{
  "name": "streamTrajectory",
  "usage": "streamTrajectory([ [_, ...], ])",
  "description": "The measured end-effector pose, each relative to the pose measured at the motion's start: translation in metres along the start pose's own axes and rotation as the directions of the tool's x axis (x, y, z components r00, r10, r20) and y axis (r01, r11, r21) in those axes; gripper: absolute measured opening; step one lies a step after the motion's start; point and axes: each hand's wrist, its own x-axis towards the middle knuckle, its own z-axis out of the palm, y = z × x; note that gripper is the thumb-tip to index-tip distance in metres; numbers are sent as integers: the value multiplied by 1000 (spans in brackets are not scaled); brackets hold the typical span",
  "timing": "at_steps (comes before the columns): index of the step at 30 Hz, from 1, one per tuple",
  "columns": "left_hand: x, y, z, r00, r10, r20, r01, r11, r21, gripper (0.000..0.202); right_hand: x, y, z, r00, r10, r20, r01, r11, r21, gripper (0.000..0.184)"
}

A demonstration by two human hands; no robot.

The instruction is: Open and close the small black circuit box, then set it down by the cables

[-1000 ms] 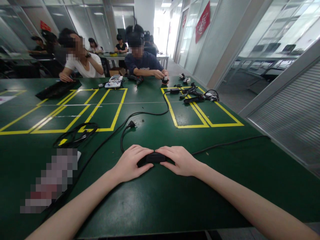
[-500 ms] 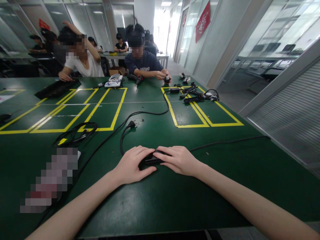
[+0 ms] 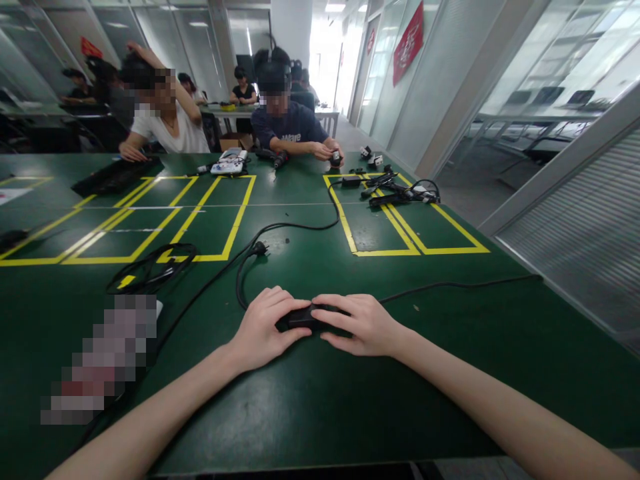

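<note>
On the bench [image 3: 320, 400], your left hand [image 3: 263, 330] clamps the black block [image 3: 300, 319], your right hand [image 3: 369, 327] splaying wider over it, hold unclear, perhaps regripping.

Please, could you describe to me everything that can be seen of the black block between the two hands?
The black block looks like dark plastic, with fairly straight edges and a longish shape. It lies roughly crosswise at the green table; whether it touches the surface is unclear. The left hand grips its left part between thumb and fingers, while the right hand has fingers over its right part. The hands hide both ends, so any cord joint cannot be seen.
</note>
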Motion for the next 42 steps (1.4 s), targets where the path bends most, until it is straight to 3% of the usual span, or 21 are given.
streamTrajectory([
  [6, -1, -1, 1, 999, 49, 18, -50, 998, 45, 30, -1, -2, 5, 992, 107, -66, -93, 978, 185, 22],
  [10, 0, 0, 1, 999, 3, 51, -7, 998, 67, 35, -4, 0, 6, 989, 116, -95, -98, 979, 176, 22],
  [14, -1, -1, 1, 992, -46, 120, 36, 996, 81, 29, -3, 1, 4, 992, 125, 0, -124, 981, 147, 25],
  [18, 0, -2, 1, 990, -39, 133, 27, 995, 92, 29, -1, -1, 3, 968, 198, 154, -225, 956, 186, 33],
  [24, 1, 1, 0, 979, -94, 179, 76, 992, 105, 30, -1, -1, 6, 942, 257, 215, -304, 927, 222, 19],
  [30, 0, 3, 2, 977, -85, 197, 67, 993, 95, 27, 0, 0, 1, 929, 142, 342, -222, 953, 207, 38],
  [33, 0, 1, 2, 975, -85, 204, 67, 994, 90, 28, -1, 2, -1, 911, 159, 380, -254, 943, 214, 42],
  [36, 0, -2, -1, 981, -65, 181, 49, 995, 92, 31, -5, 11, -4, 922, 192, 336, -305, 895, 324, 42],
  [39, -1, -4, -8, 997, -36, 64, 27, 989, 147, 43, -12, 30, -13, 925, 311, 217, -378, 808, 453, 40],
  [41, -2, -6, -12, 999, -30, -15, 32, 980, 196, 52, -20, 46, -20, 876, 465, 129, -464, 739, 489, 41],
  [42, -2, -6, -14, 999, -34, -43, 42, 976, 213, 55, -24, 55, -24, 828, 554, 84, -514, 692, 506, 43],
])
